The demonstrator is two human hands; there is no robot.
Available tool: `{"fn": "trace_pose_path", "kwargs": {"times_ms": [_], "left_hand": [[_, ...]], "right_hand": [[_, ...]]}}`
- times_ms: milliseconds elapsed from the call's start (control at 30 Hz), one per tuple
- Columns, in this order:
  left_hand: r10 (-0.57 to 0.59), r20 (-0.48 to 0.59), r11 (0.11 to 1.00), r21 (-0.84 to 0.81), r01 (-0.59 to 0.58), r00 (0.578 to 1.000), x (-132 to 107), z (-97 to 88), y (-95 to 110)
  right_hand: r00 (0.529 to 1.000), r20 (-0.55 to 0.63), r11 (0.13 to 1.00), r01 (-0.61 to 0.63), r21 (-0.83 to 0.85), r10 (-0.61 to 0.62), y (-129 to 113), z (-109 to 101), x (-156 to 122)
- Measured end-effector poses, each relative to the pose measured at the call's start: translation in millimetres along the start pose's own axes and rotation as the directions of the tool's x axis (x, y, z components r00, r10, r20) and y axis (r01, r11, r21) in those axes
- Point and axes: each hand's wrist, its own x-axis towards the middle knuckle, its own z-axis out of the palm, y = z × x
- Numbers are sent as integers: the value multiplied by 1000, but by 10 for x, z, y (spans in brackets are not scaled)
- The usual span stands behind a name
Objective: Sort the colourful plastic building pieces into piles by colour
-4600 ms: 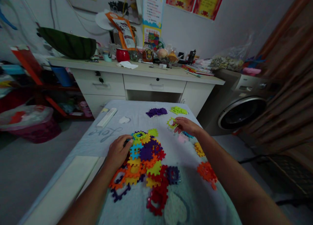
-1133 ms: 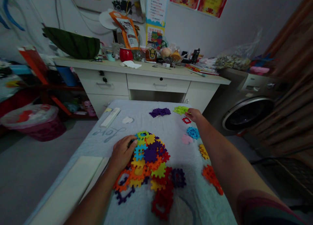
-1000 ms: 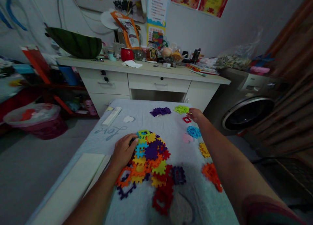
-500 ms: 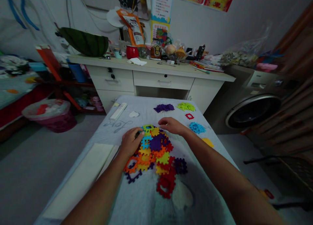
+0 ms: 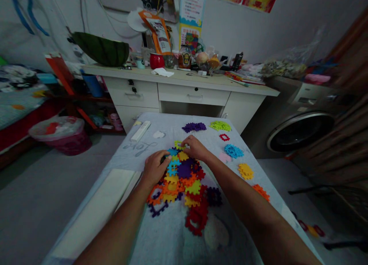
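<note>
A pile of colourful interlocking puzzle pieces (image 5: 184, 180) lies in the middle of the cloth-covered table (image 5: 161, 234). My left hand (image 5: 154, 168) rests on the pile's left edge with its fingers curled, and what is under them is hidden. My right hand (image 5: 196, 148) is at the pile's far edge, fingers pinched on a yellow-green piece (image 5: 178, 144). Beyond and to the right lie sorted groups: purple (image 5: 194, 127), green (image 5: 220, 125), a red piece (image 5: 224, 137), blue (image 5: 233, 151), pink (image 5: 224, 157), yellow (image 5: 245, 171) and orange (image 5: 261, 192).
A white remote (image 5: 140, 130) and a small white piece (image 5: 158, 134) lie at the table's far left. A cluttered desk with drawers (image 5: 184, 94) stands behind, a washing machine (image 5: 299, 127) to the right, and a pink basket (image 5: 59, 136) on the floor to the left.
My right hand came back from the far right of the table, where a red piece now lies, to the pile's far edge. My left hand stayed on the pile.
</note>
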Motion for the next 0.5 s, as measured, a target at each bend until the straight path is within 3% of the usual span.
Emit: {"fn": "trace_pose_path", "kwargs": {"times_ms": [167, 267, 333, 400, 500], "left_hand": [[2, -5, 1000, 4, -2, 1000, 8, 14, -33], [-5, -2, 1000, 8, 5, 1000, 13, 20, -42], [-5, 3, 1000, 12, 5, 1000, 14, 20, -38], [-6, 3, 1000, 13, 6, 1000, 14, 19, -35], [-6, 1, 1000, 20, 6, 1000, 16, 21, -41]], "right_hand": [[978, -127, 986, -164, 30, 166, 368, -325, -69], [918, -204, 939, -324, 115, 341, 684, -529, -101], [827, -248, 860, -454, 231, 504, 913, -659, -113], [680, -285, 728, -556, 400, 675, 1142, -781, -120], [474, -304, 551, -570, 609, 826, 1447, -934, -132]]}}
